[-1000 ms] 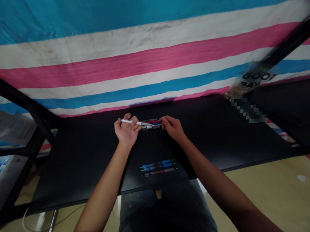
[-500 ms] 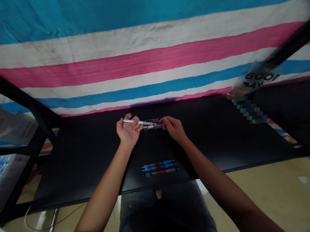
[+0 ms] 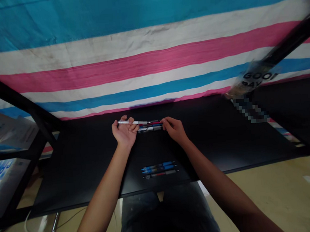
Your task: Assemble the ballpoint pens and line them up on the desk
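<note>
Palm up, my left hand (image 3: 126, 132) holds a white pen (image 3: 126, 122) between its fingers, the tip pointing right. Beneath and beyond that tip lies a row of pens (image 3: 150, 129), side by side on the black tabletop (image 3: 94, 167); white, red and dark barrels show. At the row's right end is my right hand (image 3: 173, 129), its thumb and fingers pinched together against the pen ends. Whether it grips one of them is hidden. Closer to my body rest several more pens, with blue ones (image 3: 159, 167) beside a dark grey one (image 3: 161, 173).
A striped cloth (image 3: 146, 70) hangs behind the tabletop. Black frame bars (image 3: 40, 125) rise at both sides. Boxes (image 3: 7, 184) stand on the left shelf. A clear plastic bag with lettering (image 3: 256, 77) hangs at the right.
My left hand has moved a little left with the white pen, which now lies more level, and more of the pen row shows. My right hand has stayed at the row's right end.
</note>
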Demonstrator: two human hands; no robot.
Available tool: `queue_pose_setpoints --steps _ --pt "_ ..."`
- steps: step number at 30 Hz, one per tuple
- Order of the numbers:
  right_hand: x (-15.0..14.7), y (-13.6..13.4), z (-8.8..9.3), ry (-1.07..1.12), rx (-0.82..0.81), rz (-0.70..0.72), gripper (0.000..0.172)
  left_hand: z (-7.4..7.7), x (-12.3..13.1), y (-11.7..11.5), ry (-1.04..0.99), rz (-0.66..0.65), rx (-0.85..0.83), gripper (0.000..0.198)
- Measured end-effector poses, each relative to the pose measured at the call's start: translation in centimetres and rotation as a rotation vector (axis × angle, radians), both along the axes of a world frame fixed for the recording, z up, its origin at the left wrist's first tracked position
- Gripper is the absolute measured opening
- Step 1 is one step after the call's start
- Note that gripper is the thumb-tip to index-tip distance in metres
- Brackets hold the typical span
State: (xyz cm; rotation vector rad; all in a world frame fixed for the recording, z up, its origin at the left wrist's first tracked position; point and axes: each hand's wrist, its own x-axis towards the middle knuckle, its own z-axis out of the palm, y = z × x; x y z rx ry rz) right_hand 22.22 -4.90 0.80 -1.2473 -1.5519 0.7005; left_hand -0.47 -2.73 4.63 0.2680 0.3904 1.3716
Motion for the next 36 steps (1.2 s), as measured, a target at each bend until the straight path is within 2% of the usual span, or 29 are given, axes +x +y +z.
queue_pose_setpoints --steps 9,24,31,36 --pt "0.2 0.0 0.4 -0.011 0.016 -0.038 0.028 -0.4 0.0 0.0 -0.004 -0.010 0.016 0.046" --pt "0.0 0.0 0.2 -0.032 0.009 -0.021 0.026 0.4 -0.1 -0.1 0.023 -0.010 0.018 0.049" --pt "0.1 0.0 0.1 -0.022 0.009 -0.023 0.025 0.5 0.1 -0.2 0.051 -0.016 0.032 0.041" --pt "0.1 0.0 0.1 -0.038 0.007 -0.027 0.026 0.7 0.1 -0.5 0.050 -0.066 0.047 0.047"
